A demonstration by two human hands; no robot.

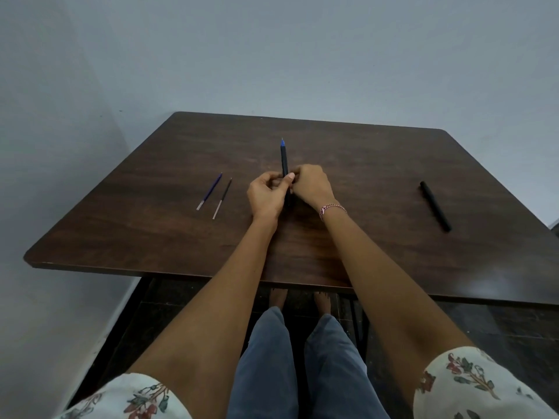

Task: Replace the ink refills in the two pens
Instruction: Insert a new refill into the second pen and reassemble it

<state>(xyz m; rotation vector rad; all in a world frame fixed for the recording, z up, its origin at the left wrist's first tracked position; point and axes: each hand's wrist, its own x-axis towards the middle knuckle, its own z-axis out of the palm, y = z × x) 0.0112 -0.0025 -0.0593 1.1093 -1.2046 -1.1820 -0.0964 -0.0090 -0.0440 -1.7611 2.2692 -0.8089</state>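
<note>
At the middle of a dark table (363, 164), a person's left hand (266, 195) and right hand (311, 186) pinch a blue-tipped pen (284, 158) by its lower barrel, a blue refill (210, 190) and black refill (223, 193) lying to the left, a black pen (435, 206) well right; a slipped twist could send small parts rolling off.

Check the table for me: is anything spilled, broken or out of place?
Nothing stands out. The left hand and right hand grip the blue-tipped pen. The blue refill and black refill lie side by side on the table to their left, and the black pen lies to the right.
</note>
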